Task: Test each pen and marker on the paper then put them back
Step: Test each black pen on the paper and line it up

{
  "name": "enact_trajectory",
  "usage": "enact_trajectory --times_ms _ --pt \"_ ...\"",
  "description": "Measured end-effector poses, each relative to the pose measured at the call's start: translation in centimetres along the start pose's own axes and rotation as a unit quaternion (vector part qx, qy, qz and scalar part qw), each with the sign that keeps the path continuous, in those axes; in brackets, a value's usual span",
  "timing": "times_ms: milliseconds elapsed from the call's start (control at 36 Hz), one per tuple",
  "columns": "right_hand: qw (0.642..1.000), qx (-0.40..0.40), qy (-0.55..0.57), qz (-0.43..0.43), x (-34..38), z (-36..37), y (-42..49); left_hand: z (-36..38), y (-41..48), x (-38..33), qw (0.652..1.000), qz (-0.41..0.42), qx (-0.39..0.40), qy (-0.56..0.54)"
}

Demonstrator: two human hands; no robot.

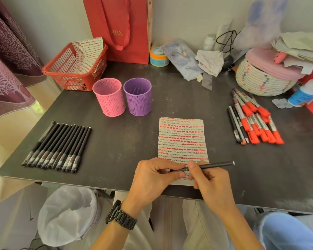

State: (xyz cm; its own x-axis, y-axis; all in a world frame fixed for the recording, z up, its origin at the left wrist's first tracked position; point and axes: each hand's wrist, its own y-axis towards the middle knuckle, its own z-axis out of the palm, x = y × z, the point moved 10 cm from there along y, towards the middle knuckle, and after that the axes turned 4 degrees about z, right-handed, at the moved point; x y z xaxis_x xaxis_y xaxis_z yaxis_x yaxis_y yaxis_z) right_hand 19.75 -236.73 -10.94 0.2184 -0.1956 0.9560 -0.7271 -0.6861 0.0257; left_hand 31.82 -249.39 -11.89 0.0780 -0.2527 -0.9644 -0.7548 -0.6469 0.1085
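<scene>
A black pen (213, 165) lies level above the near end of the paper (182, 139), which is covered in rows of red and black marks. My right hand (209, 181) grips the pen's barrel. My left hand (154, 175) pinches the pen's cap end with thumb and fingers. Several black pens (59, 147) lie in a neat row at the left. Red-capped markers and a few pens (252, 117) lie in a heap at the right. A pink cup (109, 97) and a purple cup (138, 96) stand behind the paper.
A red basket (74, 66) holding a marked sheet sits at the back left, a red bag (119, 27) behind it. A woven basket (264, 76), bottles and clutter fill the back right. A lined bin (69, 213) stands under the table's near edge.
</scene>
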Motion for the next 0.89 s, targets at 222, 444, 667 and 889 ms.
enact_trajectory --times_ms 222,444,667,889 --pt "1.0 0.011 -0.016 -0.008 0.7 0.6 0.2 0.2 0.1 -0.2 0.999 0.018 0.009 -0.034" --pt "0.994 -0.015 -0.089 -0.065 2.0 0.8 -0.1 0.0 0.4 -0.8 1.0 0.012 0.004 -0.023" --pt "0.971 -0.058 -0.198 -0.116 3.0 1.1 -0.9 -5.1 -0.4 -0.5 0.982 -0.026 -0.126 -0.141" --pt "0.921 -0.048 -0.374 -0.097 1.9 2.0 0.2 -22.4 -6.3 -0.3 0.932 0.011 -0.359 -0.049"
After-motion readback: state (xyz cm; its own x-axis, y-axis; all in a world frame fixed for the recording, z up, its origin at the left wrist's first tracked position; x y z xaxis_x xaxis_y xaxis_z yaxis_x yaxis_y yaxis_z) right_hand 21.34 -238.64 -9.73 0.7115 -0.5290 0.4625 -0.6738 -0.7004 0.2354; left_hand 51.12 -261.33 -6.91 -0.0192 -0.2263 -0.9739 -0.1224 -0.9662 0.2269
